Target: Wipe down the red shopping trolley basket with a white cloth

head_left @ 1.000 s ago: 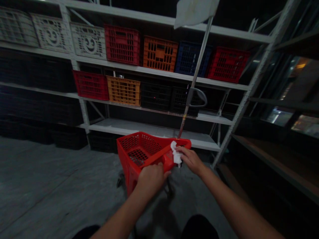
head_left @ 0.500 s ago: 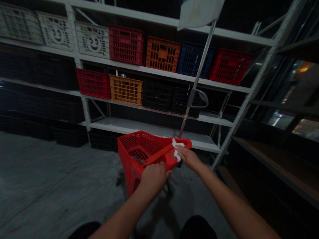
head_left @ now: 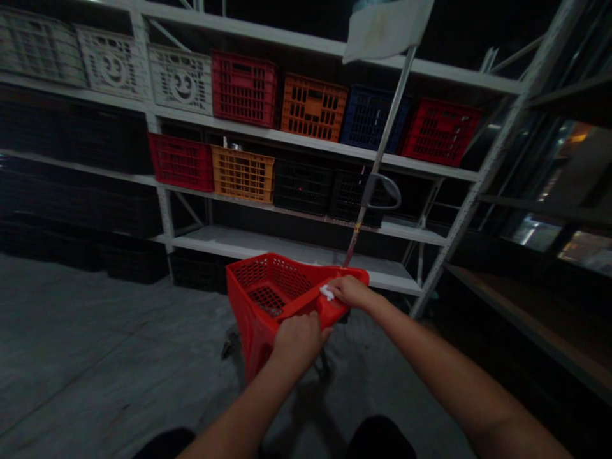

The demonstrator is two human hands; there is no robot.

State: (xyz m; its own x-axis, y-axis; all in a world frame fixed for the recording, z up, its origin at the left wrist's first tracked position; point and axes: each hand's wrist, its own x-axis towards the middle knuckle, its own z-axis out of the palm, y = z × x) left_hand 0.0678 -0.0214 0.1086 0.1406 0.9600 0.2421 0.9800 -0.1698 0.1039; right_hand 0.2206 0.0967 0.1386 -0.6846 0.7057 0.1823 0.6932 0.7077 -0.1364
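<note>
A red plastic shopping cart with a mesh basket stands on the floor in front of me. My left hand is closed around its near rim, the fingertips hidden over the edge. On the far side of the cart's handle end, my right hand is closed on a crumpled white cloth, pressing it against the red plastic. Only a small part of the cloth shows past the fingers. A metal pole with a grey loop handle and a white sign on top rises behind the right hand.
White metal shelving runs behind the cart, holding white, red, orange, blue and black plastic crates. Dark crates are stacked at the left. Another shelf unit stands close on the right. The floor is grey concrete.
My right hand has gone from lying flatter over the spread cloth to bunching it, shifting slightly left and up along the cart. My left hand keeps its hold on the rim.
</note>
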